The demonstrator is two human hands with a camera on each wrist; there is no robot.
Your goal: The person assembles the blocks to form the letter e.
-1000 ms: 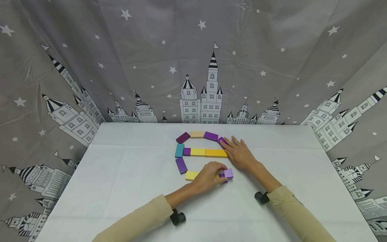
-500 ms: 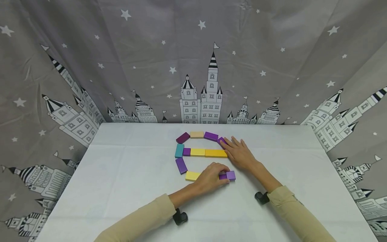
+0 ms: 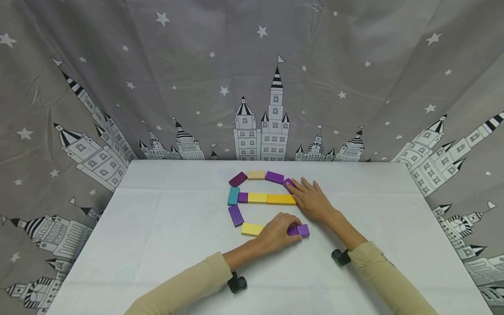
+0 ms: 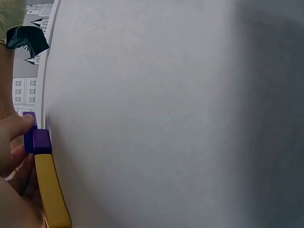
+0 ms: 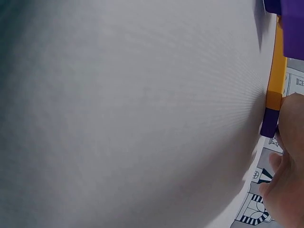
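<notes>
My left hand (image 3: 277,232) pinches a small purple block (image 3: 303,230) between thumb and fingers at the right end of the front row. In the left wrist view this held purple block (image 4: 29,135) overlaps another purple block (image 4: 42,141), which adjoins an orange-yellow block (image 4: 51,190). A pale yellow block (image 3: 252,229) shows left of the hand, which hides the row's middle. My right hand (image 3: 313,200) lies with fingers extended, fingertips on a purple block (image 3: 288,184) at the upper right. Its thumb side is at the end of a long yellow block (image 3: 281,200).
Behind and left, more blocks form a curve: a purple block (image 3: 274,177), a tan block (image 3: 256,175), a maroon block (image 3: 238,179), a teal block (image 3: 233,196) and a tilted purple block (image 3: 236,215). A castle-print curtain (image 3: 189,65) hangs behind the white table (image 3: 165,245).
My left hand has moved slightly right with the pinched purple block, which has tilted from showing a lighter face to a darker one. My right hand has stayed in place.
</notes>
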